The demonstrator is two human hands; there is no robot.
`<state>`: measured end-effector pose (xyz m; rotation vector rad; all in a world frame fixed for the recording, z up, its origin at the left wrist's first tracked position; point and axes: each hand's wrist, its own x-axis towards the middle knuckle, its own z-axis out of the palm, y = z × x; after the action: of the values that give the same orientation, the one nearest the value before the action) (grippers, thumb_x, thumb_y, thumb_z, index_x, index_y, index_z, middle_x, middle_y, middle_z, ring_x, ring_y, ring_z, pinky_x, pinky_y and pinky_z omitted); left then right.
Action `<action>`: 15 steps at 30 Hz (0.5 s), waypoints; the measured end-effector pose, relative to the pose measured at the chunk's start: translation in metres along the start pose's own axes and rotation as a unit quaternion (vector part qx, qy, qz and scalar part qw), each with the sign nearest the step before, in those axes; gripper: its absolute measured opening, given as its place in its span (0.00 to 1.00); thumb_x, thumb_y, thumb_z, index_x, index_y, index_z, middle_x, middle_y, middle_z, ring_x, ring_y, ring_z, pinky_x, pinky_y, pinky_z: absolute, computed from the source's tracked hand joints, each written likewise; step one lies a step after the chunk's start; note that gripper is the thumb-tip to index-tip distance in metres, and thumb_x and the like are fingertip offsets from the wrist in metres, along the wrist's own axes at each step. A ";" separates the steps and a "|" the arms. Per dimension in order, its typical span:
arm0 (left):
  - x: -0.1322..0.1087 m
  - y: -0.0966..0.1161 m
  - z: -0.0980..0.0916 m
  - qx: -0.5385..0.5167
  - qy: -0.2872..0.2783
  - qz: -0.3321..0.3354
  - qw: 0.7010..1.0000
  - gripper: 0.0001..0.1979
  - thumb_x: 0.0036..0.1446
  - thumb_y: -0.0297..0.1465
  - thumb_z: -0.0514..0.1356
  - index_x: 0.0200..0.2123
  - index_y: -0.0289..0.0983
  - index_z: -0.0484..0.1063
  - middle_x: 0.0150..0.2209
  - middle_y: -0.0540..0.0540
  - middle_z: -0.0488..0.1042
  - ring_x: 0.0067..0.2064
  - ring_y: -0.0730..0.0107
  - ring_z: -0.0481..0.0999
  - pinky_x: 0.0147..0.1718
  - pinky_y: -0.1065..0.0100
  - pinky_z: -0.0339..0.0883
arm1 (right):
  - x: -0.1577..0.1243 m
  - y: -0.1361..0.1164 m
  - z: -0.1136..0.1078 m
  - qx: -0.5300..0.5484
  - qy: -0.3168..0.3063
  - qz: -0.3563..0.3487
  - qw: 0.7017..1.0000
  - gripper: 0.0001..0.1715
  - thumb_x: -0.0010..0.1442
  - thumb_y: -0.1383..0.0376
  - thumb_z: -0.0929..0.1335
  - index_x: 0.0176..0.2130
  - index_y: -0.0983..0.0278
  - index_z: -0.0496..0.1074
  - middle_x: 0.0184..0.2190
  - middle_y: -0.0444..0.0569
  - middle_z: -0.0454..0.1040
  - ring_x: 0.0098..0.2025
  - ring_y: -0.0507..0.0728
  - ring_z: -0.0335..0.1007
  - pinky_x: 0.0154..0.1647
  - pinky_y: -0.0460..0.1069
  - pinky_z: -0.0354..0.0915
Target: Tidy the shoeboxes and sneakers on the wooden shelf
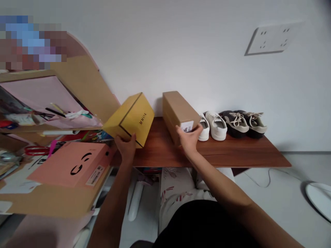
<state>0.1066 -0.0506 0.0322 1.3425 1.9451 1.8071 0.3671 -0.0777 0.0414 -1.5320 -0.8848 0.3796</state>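
My left hand grips the lower near edge of a yellow box with dark edge lines and dark lettering. The box is tilted over the left part of a reddish-brown wooden shelf top. A brown cardboard box with a white label on its near end is in my right hand, fingers and thumb spread around that end. Just right of it stands a pair of white shoes, one partly hidden by the box and hand. Beyond them sits a pair of black and beige laced shoes.
A pink box lies on the cluttered desk at left, beside red scissors. Desk shelving rises behind it. A wall socket panel is at upper right. A cable and a round white object are on the floor at right.
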 end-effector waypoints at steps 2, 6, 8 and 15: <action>-0.005 -0.005 -0.011 0.132 -0.054 0.112 0.983 0.19 0.48 0.38 0.67 0.39 0.38 0.65 0.46 0.37 0.69 0.55 0.47 0.68 0.56 0.49 0.63 | -0.001 -0.005 -0.003 -0.074 -0.049 -0.143 0.986 0.51 0.55 0.47 0.72 0.64 0.68 0.51 0.57 0.66 0.63 0.61 0.70 0.58 0.60 0.63 0.61; -0.016 -0.017 -0.018 0.296 -0.196 0.252 0.900 0.07 0.57 0.31 0.58 0.39 0.38 0.69 0.45 0.35 0.69 0.53 0.45 0.68 0.55 0.47 0.61 | -0.007 0.002 0.004 -0.226 -0.179 -0.294 0.912 0.32 0.63 0.58 0.68 0.61 0.66 0.61 0.50 0.64 0.66 0.54 0.72 0.61 0.54 0.63 0.60; -0.021 -0.024 -0.014 0.340 -0.229 0.284 0.867 0.07 0.58 0.29 0.56 0.40 0.38 0.71 0.44 0.36 0.70 0.51 0.46 0.69 0.52 0.49 0.62 | -0.010 0.015 0.010 -0.283 -0.217 -0.325 0.876 0.27 0.64 0.61 0.67 0.61 0.65 0.63 0.49 0.63 0.68 0.50 0.70 0.62 0.51 0.62 0.60; -0.026 -0.046 0.003 0.406 -0.288 0.318 0.807 0.08 0.61 0.31 0.54 0.38 0.38 0.73 0.40 0.37 0.70 0.47 0.49 0.68 0.48 0.53 0.62 | -0.019 0.057 0.031 -0.354 -0.256 -0.350 0.829 0.21 0.69 0.67 0.59 0.59 0.63 0.68 0.45 0.59 0.70 0.44 0.64 0.63 0.45 0.56 0.59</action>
<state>0.1013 -0.0602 -0.0201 2.6521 2.0596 0.4126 0.3506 -0.0666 -0.0232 -1.6278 -2.1068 -0.1249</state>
